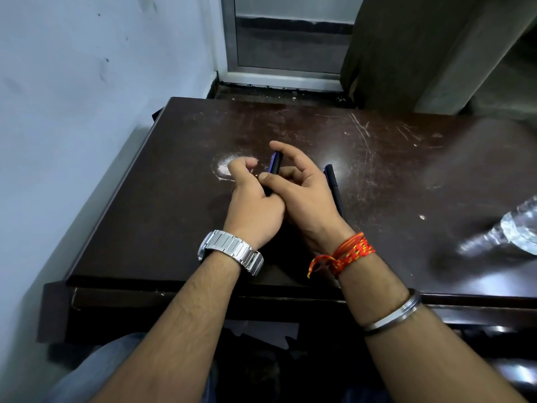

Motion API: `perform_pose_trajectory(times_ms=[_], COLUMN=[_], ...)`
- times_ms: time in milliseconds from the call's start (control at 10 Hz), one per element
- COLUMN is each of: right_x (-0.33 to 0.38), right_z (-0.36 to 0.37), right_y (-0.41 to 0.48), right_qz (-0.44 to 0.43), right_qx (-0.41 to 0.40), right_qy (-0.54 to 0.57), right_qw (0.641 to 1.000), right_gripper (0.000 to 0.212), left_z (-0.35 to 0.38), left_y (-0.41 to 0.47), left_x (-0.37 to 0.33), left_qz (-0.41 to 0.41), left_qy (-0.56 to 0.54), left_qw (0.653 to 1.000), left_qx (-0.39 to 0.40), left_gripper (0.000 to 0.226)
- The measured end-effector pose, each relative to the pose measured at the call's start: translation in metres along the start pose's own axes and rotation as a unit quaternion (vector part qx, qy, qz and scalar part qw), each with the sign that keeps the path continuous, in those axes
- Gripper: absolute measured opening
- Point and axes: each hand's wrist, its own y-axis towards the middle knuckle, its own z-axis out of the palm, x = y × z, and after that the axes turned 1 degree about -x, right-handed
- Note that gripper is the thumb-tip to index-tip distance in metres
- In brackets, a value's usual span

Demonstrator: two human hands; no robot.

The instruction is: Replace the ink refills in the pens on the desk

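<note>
Both hands meet over the middle of the dark brown desk. A dark pen with a purple side stands tilted between them, its top poking up past the fingers. My right hand grips its lower part with thumb and fingers, the index finger stretched out above. My left hand, with a metal watch on the wrist, is closed on a small part at the pen's lower end, mostly hidden. A second dark pen lies on the desk just right of my right hand.
A clear plastic bottle lies at the desk's right edge. A pale wall runs along the left, a window frame and a curtain stand behind the desk. A whitish worn spot marks the desk by my left hand.
</note>
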Motion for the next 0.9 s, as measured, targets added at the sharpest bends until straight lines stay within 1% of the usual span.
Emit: perform_pose_trajectory(times_ms=[100,200,300,400,600,700,800,900], right_x=[0.002,0.006,0.01,0.011,0.0,-0.005,-0.006,-0.005], right_z=[-0.011,-0.025,-0.041,-0.044,-0.042,-0.043,-0.046,-0.046], right_y=[0.004,0.012,0.017,0.014,0.019,0.02,0.021,0.021], right_qz=[-0.007,-0.012,-0.033,-0.05,-0.004,-0.009,-0.026,-0.078], right_qx=[-0.073,-0.184,-0.231,-0.211,-0.166,-0.168,-0.171,-0.157], right_qy=[-0.054,-0.145,-0.28,-0.38,-0.528,-0.555,-0.561,-0.573], right_qw=[0.996,0.972,0.931,0.899,0.833,0.815,0.809,0.8], right_gripper=[0.048,0.035,0.018,0.009,0.015,0.016,0.018,0.023], left_z=[0.004,0.008,0.01,0.013,0.013,0.012,0.012,0.013], left_y=[-0.001,-0.001,-0.003,-0.006,-0.008,-0.009,-0.007,-0.01], left_x=[0.001,0.006,0.009,0.011,0.013,0.013,0.012,0.012], left_qz=[-0.011,-0.021,0.023,0.033,0.035,0.036,0.044,0.046], left_qy=[0.008,0.058,0.14,0.154,0.165,0.166,0.158,0.141], left_qw=[0.999,0.997,0.989,0.985,0.983,0.982,0.984,0.987], left_qx=[0.037,0.053,0.045,0.064,0.075,0.081,0.072,0.057], left_gripper=[0.047,0.039,0.017,0.013,0.02,0.023,0.021,0.018])
